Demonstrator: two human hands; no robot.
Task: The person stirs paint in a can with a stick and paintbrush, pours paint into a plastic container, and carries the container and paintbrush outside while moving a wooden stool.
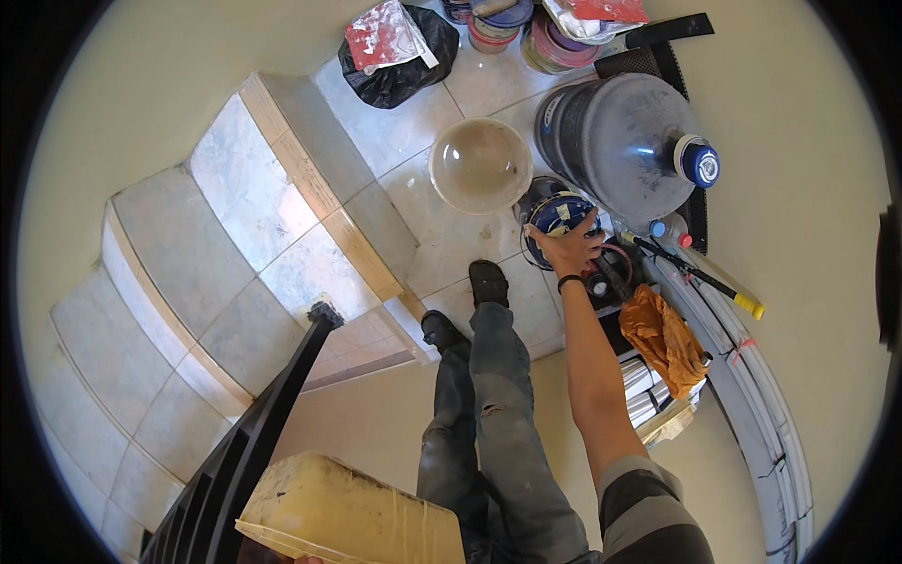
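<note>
1. Counted from the left: one black railing (272,423), one yellow container (348,503), one black bag (381,91) with one red-and-white wrapper (385,39) on top, two dark shoes (489,284), one whitish bowl (436,183), one dark blue can (562,209), one large jug (620,141) with a blue cap, one crumpled orange cloth (662,338), one yellow-handled tool (749,305).
2. Along the left: tiled steps (207,207) with wood-coloured edging, beside a floor (442,244) of pale tiles. At the top edge, tubs (554,45), too overlapped and cut off to count. On the right, a plain cream wall (808,188), with long pale strips (752,404) lying in a curve near the cloth.
3. Left hand (308,560): only a sliver visible at the lower edge, right against the yellow container; cannot tell whether gripping or merely supporting. Container tilted, close to the camera, above the floor.
4. Right hand (562,249): fingers spread at the near side of the dark blue can; cannot tell how firmly pressed. Can just past the fingertips, partly covered by them, just beside the bowl and near the jug.
</note>
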